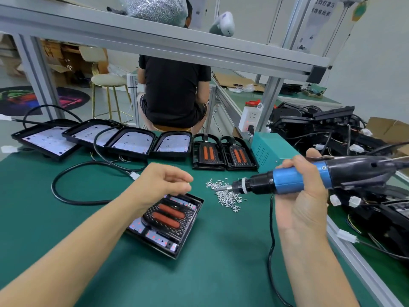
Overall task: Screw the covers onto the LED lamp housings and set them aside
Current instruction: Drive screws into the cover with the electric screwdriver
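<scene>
Black moulded plastic — that is what we are dealing with in the lamp point(167, 222) lying on the green mat point(221, 251), near centre, under our left wrist. Its cover with two orange strips sits on the housing, and small holes show at the corners. We judge it light and stiff, a flat shell that would slide easily on the mat under the driver's push, so it wants pinning down at a long edge or a corner, clear of the orange strips and the hole being worked.

Our left hand point(161, 180) hovers just above the far end of the lamp, fingers curled, thumb and forefinger drawn together as if pinching a screw; whether one is there we cannot tell. Our right hand point(303, 185) grips the blue-and-black driver point(309, 177), fingers wrapped round its barrel, the bit pointing left at the loose heap of screws point(225, 193) just right of the lamp.

The screws are tiny and shiny — easy to drop, probably best taken on the bit tip. The driver trails a cable point(271, 251) towards us.

Along the far edge stand four open housings point(130, 141) showing pale boards, and right of them two finished lamps point(223, 154), set aside beside a teal box point(270, 149).
</scene>
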A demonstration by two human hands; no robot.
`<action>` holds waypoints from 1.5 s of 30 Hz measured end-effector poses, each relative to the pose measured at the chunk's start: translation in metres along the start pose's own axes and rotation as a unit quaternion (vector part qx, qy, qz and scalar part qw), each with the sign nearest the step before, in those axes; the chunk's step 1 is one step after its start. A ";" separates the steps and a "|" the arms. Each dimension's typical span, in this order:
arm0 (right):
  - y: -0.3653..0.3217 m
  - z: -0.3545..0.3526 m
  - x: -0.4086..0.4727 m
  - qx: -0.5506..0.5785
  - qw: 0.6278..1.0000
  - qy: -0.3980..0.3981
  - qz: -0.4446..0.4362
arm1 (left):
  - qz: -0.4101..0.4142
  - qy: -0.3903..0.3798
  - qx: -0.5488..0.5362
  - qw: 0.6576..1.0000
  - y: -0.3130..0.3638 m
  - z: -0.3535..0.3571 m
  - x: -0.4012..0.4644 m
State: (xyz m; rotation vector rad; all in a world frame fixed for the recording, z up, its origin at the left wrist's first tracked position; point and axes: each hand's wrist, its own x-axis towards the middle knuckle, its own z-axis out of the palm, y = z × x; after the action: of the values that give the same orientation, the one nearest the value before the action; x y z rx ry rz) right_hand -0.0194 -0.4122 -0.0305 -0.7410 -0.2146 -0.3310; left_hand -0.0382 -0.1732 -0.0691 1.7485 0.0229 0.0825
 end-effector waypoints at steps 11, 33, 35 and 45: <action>0.018 0.044 -0.020 0.060 0.995 -0.030 0.071 | -0.002 0.030 -0.120 0.992 -0.006 -0.013 -0.042; 0.026 0.050 -0.024 0.040 0.995 -0.047 0.078 | -0.005 0.042 -0.150 0.988 -0.016 -0.010 -0.039; 0.027 0.046 -0.022 0.037 0.995 -0.048 0.077 | -0.024 0.022 -0.177 0.984 -0.015 -0.007 -0.039; 0.039 0.030 -0.019 -0.070 0.995 -0.063 0.030 | 0.018 0.054 0.128 0.990 -0.023 0.005 -0.026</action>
State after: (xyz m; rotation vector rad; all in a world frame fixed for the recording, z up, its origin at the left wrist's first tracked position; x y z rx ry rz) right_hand -0.0248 -0.3607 -0.0386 -0.9070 -0.2903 -0.2441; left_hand -0.0636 -0.1754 -0.0933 1.9990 0.0843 0.2074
